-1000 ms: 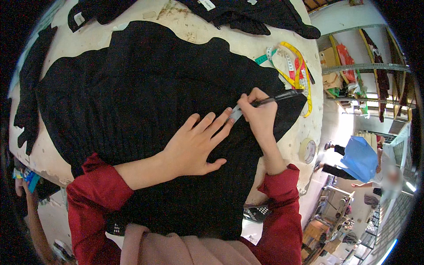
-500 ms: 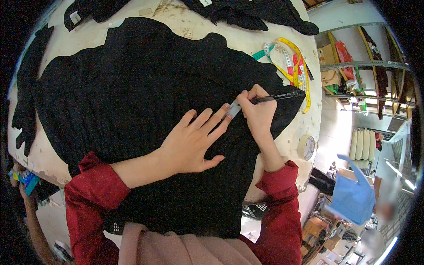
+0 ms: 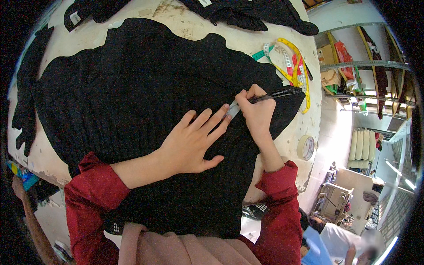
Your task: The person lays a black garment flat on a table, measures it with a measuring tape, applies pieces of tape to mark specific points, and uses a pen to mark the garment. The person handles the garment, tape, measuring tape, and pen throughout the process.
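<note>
A black garment [image 3: 145,101] of ribbed or pleated-looking cloth lies spread over the table. My left hand [image 3: 190,145] rests on it with the fingers spread; two fingertips press on a small pale label [image 3: 233,110]. Pinched in my right hand [image 3: 259,112] is a black pen [image 3: 282,92], slanting up to the right. Its tip is at the label's upper end, hidden by my fingers. What is on the label is too small to make out.
Tape measures in yellow [image 3: 300,53], white and green lie coiled at the garment's right, above a roll of tape [image 3: 306,147]. More black garments [image 3: 265,17] lie along the far edge and the left side. Another person's arm [image 3: 33,221] shows at lower left. Shelving [image 3: 362,64] stands to the right.
The pen's back end has tipped slightly as my right hand shifts a little. My left hand stays put. A person with something blue at the right has moved lower in the view.
</note>
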### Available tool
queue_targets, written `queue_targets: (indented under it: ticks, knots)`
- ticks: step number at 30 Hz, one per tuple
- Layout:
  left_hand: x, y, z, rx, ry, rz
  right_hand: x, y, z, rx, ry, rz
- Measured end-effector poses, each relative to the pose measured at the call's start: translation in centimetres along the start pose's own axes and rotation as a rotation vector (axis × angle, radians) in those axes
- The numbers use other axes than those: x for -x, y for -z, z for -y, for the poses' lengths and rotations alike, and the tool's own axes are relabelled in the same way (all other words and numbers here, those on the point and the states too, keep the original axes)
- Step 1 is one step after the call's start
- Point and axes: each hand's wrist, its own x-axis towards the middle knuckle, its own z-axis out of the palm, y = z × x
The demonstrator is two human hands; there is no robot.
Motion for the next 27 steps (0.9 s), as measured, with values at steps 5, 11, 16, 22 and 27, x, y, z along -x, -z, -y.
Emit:
queue_targets:
  ticks: [5, 11, 16, 22, 27]
  knots:
    - [0.1, 0.0, 0.0, -0.011, 0.001, -0.008, 0.0, -0.1, 0.2, 0.072, 0.065, -0.027]
    - [0.1, 0.0, 0.0, 0.010, 0.003, 0.007, 0.0, -0.2, 0.2, 0.046, 0.048, -0.041]
    - [0.1, 0.1, 0.0, 0.011, -0.001, 0.001, 0.1, -0.3, -0.5, 0.010, 0.006, -0.075]
    - [0.0, 0.1, 0.0, 0.015, 0.000, -0.001, -0.2, -0.2, 0.2, 0.109, 0.058, -0.078]
    - [0.0, 0.0, -0.1, 0.007, 0.001, -0.006, -0.1, -0.2, -0.1, 0.050, -0.015, -0.059]
